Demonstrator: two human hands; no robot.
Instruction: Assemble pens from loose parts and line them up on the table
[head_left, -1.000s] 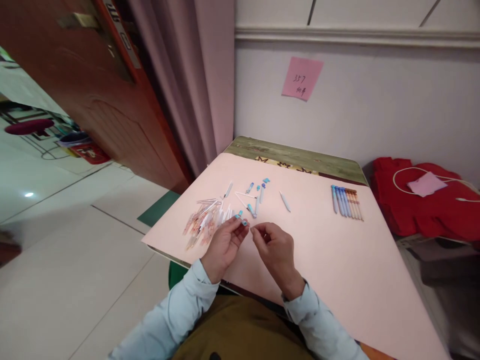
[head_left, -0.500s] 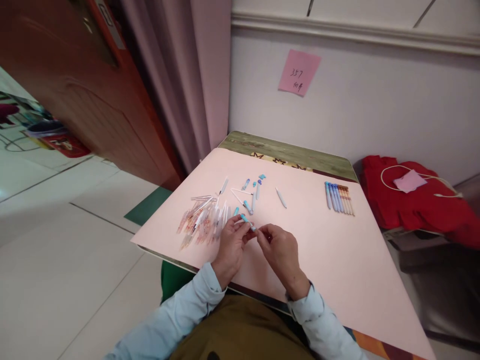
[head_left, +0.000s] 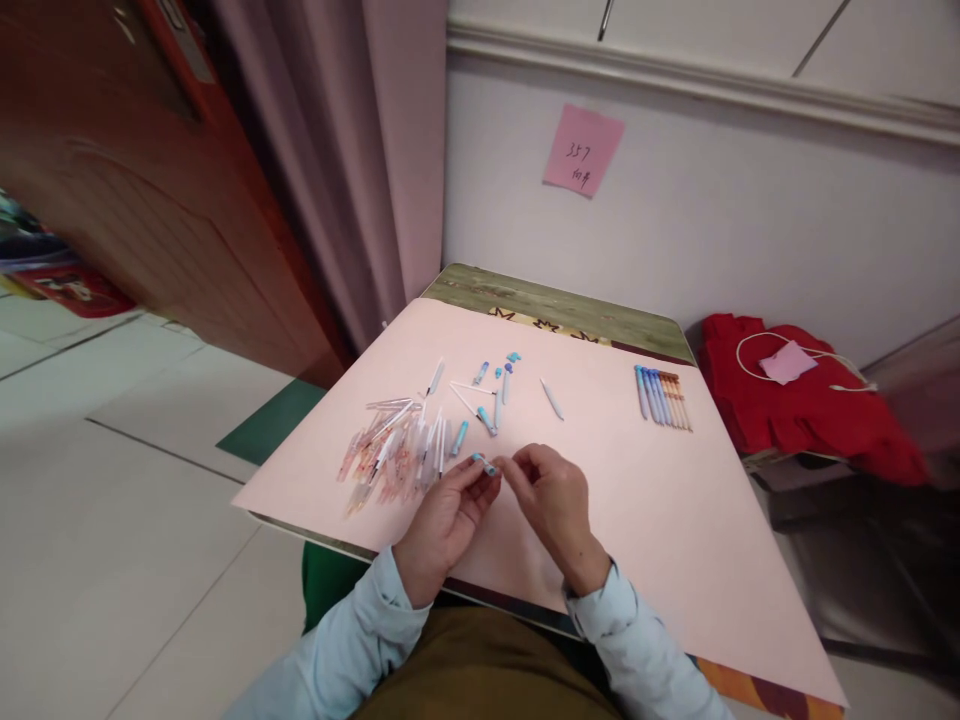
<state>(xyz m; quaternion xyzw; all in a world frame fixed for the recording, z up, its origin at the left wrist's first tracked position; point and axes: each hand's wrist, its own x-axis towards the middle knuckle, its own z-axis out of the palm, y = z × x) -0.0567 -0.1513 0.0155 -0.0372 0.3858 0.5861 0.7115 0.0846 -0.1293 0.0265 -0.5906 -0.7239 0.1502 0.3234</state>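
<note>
My left hand (head_left: 448, 522) is closed, its fingertips pinching a short blue pen part (head_left: 482, 461) above the table's front half. My right hand (head_left: 553, 503) has thumb and forefinger pressed together at the near end of that part; whether something small sits between them is hidden. Just beyond my left hand lies another turquoise pen part (head_left: 460, 438). To the left spreads a heap of clear and pinkish pen barrels (head_left: 397, 450) mixed with white refills. Farther back are a blue pen piece (head_left: 486, 421), a pale barrel (head_left: 552, 399) and small blue toppers (head_left: 513, 357).
A row of blue and brown pens (head_left: 660, 398) lies at the right of the pink-covered table (head_left: 637, 540). Past the right edge is a red cloth (head_left: 810, 400) with a white cord. A pink note (head_left: 583, 150) sticks to the wall. A wooden door (head_left: 165, 200) stands at left.
The pen part now lies lower and flatter in my left fingers. My left hand has opened out somewhat and moved down-left in view. The whole view has shifted slightly.
</note>
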